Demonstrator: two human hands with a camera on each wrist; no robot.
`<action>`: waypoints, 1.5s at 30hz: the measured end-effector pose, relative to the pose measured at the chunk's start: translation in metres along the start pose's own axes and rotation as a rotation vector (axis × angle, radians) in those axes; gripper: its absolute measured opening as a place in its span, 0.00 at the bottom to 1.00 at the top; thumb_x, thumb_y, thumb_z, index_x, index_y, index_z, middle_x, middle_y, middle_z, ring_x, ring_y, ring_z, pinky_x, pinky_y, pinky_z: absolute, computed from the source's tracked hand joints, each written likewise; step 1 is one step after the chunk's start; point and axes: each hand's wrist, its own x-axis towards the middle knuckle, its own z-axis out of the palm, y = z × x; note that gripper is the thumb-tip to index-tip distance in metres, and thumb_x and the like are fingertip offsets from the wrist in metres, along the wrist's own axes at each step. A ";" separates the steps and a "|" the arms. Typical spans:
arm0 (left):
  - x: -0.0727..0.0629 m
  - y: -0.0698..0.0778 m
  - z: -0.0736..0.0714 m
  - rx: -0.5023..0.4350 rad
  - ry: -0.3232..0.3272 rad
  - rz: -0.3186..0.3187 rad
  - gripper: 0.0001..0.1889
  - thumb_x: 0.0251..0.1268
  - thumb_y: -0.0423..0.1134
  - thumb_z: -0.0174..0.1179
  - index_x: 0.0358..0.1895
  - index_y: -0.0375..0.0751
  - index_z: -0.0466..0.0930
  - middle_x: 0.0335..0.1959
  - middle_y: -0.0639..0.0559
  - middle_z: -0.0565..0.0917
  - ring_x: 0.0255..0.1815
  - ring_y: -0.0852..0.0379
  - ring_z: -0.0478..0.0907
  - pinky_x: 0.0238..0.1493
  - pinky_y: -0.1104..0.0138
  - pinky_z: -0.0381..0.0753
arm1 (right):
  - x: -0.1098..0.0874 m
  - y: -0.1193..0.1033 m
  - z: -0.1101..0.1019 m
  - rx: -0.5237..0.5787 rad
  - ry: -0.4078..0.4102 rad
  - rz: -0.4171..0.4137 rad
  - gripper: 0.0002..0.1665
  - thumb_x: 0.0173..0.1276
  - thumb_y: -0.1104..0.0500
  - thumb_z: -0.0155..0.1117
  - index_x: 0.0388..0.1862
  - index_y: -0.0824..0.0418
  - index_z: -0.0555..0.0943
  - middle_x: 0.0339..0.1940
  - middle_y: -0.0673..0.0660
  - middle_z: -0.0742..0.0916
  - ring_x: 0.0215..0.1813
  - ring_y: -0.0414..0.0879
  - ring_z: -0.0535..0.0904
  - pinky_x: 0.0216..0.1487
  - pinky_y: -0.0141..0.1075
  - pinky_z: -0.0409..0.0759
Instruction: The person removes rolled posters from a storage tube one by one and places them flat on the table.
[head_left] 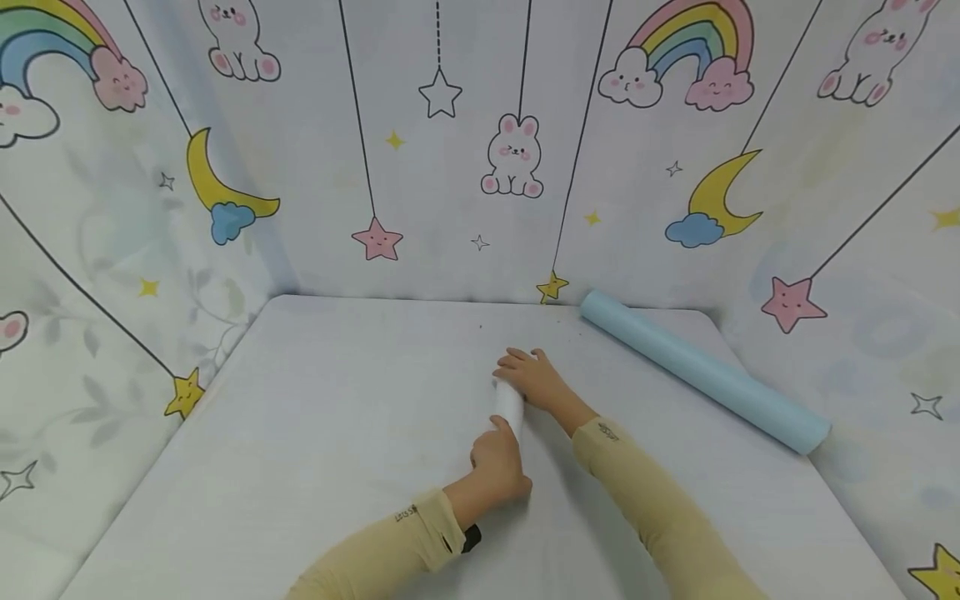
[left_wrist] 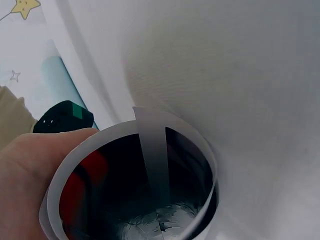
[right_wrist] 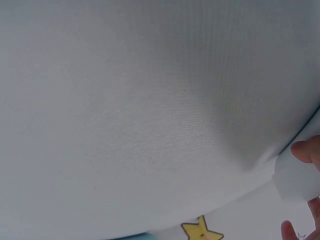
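A small white roll, apparently a rolled sheet, lies on the white table, pointing away from me. My left hand is curled round its near part, one finger stretched along the top. At its far end my right hand holds the roll between thumb and fingers, some fingers spread out past it. The left wrist view looks into the roll's open end, thin-walled and dark inside, with a loose strip across it. In the right wrist view the thumb rests on the white roll.
A long light-blue roll lies slantwise along the table's right side, its near end at the edge. Behind and on both sides stand cloth walls printed with rainbows, moons, stars and rabbits.
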 end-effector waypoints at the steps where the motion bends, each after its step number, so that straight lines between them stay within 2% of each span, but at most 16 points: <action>1: 0.001 0.002 0.000 0.005 0.000 -0.016 0.53 0.35 0.62 0.68 0.62 0.29 0.60 0.23 0.44 0.79 0.16 0.57 0.73 0.15 0.67 0.73 | 0.001 0.000 0.000 -0.003 0.010 -0.004 0.32 0.49 0.63 0.73 0.55 0.49 0.76 0.59 0.50 0.76 0.66 0.51 0.63 0.52 0.55 0.67; 5: 0.004 0.007 -0.002 0.026 -0.010 -0.053 0.53 0.35 0.63 0.68 0.62 0.29 0.60 0.24 0.44 0.80 0.17 0.57 0.74 0.16 0.67 0.74 | 0.003 0.000 0.001 0.012 0.026 0.001 0.29 0.53 0.64 0.70 0.55 0.49 0.77 0.58 0.50 0.77 0.66 0.51 0.64 0.52 0.54 0.69; 12: 0.005 0.007 -0.001 -0.013 -0.041 -0.043 0.57 0.33 0.63 0.70 0.64 0.28 0.56 0.24 0.43 0.80 0.17 0.57 0.75 0.17 0.67 0.74 | 0.003 -0.001 0.001 0.046 0.009 0.008 0.28 0.55 0.66 0.68 0.56 0.51 0.76 0.60 0.52 0.76 0.67 0.51 0.63 0.50 0.50 0.72; 16: 0.004 0.002 0.000 -0.091 -0.059 -0.005 0.61 0.35 0.60 0.71 0.69 0.29 0.48 0.21 0.45 0.79 0.17 0.58 0.75 0.18 0.68 0.75 | 0.002 -0.002 0.002 0.064 -0.001 0.009 0.29 0.55 0.66 0.67 0.57 0.52 0.76 0.62 0.53 0.75 0.67 0.52 0.62 0.49 0.51 0.74; 21: 0.005 -0.006 0.002 -0.214 -0.085 0.069 0.61 0.38 0.58 0.70 0.70 0.29 0.42 0.27 0.45 0.81 0.23 0.55 0.78 0.24 0.66 0.77 | -0.003 -0.002 0.005 0.133 0.003 0.028 0.32 0.56 0.69 0.66 0.61 0.55 0.73 0.65 0.55 0.71 0.69 0.52 0.59 0.51 0.53 0.73; 27: 0.010 -0.022 0.004 -0.301 -0.084 0.146 0.59 0.40 0.59 0.67 0.69 0.26 0.44 0.37 0.41 0.81 0.29 0.51 0.79 0.27 0.64 0.77 | -0.015 0.000 0.010 0.343 0.018 0.121 0.41 0.53 0.66 0.69 0.67 0.62 0.65 0.68 0.60 0.65 0.69 0.55 0.58 0.62 0.46 0.64; 30: 0.011 -0.031 0.005 -0.345 -0.073 0.185 0.58 0.41 0.59 0.66 0.68 0.25 0.45 0.33 0.42 0.81 0.26 0.52 0.78 0.24 0.65 0.76 | -0.022 0.000 0.009 0.518 0.003 0.205 0.46 0.54 0.64 0.69 0.69 0.67 0.57 0.69 0.64 0.61 0.69 0.56 0.57 0.64 0.45 0.59; 35: 0.013 -0.040 0.007 -0.425 -0.086 0.230 0.57 0.44 0.59 0.62 0.68 0.24 0.43 0.30 0.43 0.79 0.23 0.54 0.75 0.21 0.65 0.73 | -0.038 -0.003 0.005 0.841 -0.003 0.319 0.47 0.58 0.66 0.65 0.71 0.68 0.50 0.70 0.65 0.59 0.66 0.60 0.62 0.60 0.46 0.66; 37: 0.015 -0.043 0.010 -0.464 -0.099 0.242 0.57 0.45 0.59 0.61 0.68 0.24 0.42 0.33 0.42 0.80 0.24 0.54 0.75 0.22 0.65 0.73 | -0.042 -0.004 0.005 0.931 0.009 0.332 0.46 0.59 0.67 0.63 0.71 0.67 0.50 0.70 0.65 0.58 0.65 0.61 0.62 0.57 0.45 0.69; 39: 0.018 -0.044 0.013 -0.503 -0.114 0.244 0.57 0.45 0.59 0.60 0.69 0.24 0.40 0.35 0.41 0.80 0.26 0.54 0.75 0.23 0.64 0.73 | -0.045 -0.005 0.004 1.007 0.025 0.331 0.46 0.60 0.67 0.63 0.71 0.68 0.48 0.71 0.65 0.56 0.67 0.60 0.59 0.58 0.44 0.68; 42: 0.021 -0.047 0.019 -0.553 -0.134 0.244 0.57 0.46 0.60 0.58 0.69 0.25 0.38 0.38 0.40 0.80 0.27 0.54 0.75 0.24 0.63 0.72 | -0.047 -0.007 0.006 1.087 0.042 0.306 0.47 0.62 0.63 0.63 0.71 0.70 0.46 0.71 0.66 0.54 0.69 0.60 0.53 0.59 0.45 0.67; 45: 0.023 -0.050 0.023 -0.570 -0.154 0.233 0.57 0.47 0.63 0.56 0.69 0.26 0.38 0.39 0.40 0.79 0.26 0.55 0.74 0.23 0.64 0.71 | -0.048 -0.011 0.007 1.139 0.025 0.269 0.49 0.62 0.58 0.63 0.71 0.70 0.45 0.72 0.66 0.51 0.71 0.60 0.49 0.59 0.47 0.66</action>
